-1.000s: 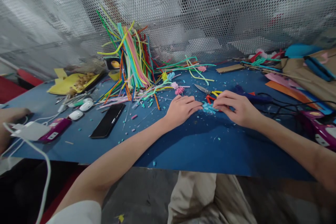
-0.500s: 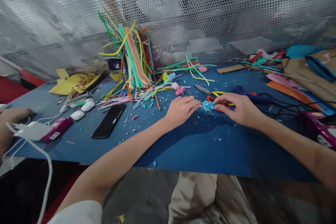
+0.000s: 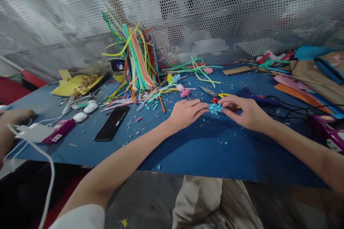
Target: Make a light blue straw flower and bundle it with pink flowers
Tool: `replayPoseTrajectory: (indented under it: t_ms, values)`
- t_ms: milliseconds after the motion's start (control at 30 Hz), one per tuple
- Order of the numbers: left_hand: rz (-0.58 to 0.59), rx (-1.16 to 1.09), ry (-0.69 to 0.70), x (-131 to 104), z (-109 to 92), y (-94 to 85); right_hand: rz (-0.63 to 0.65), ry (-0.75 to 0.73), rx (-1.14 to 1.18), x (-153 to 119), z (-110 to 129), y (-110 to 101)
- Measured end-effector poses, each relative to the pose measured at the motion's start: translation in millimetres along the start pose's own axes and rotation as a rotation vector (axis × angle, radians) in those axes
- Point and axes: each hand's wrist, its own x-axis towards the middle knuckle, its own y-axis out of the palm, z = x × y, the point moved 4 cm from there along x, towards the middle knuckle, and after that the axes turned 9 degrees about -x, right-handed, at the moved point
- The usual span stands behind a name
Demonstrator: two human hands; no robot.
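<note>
A small light blue fluffy piece is held just above the blue table between my two hands. The fingertips of my left hand pinch its left end. On the right side, my right hand grips the other end between thumb and fingers. Scissors with yellow and red handles lie right behind the piece, partly covered by my right hand. Pink and yellow fluffy pieces rest behind my left hand.
A bunch of coloured pipe cleaners stands at the back. A black phone, earphone cases, cables and a purple power strip lie on the left, near another person's hand. Orange paper and a second power strip are on the right.
The light blue piece has shifted slightly right and shows more stretched out between my fingers. Both hands keep their hold on it.
</note>
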Motion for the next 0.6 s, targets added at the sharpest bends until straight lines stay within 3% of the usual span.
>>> replayPoseTrajectory:
  t_ms: [267,600]
  values:
    - [0.034,0.012,-0.004,0.3,0.3,1.8,-0.035,-0.187,-0.005,1.2,5.0,-5.0]
    - [0.062,-0.015,-0.001,-2.0,2.0,5.1,0.044,-0.245,0.029,3.0,5.2,-2.2]
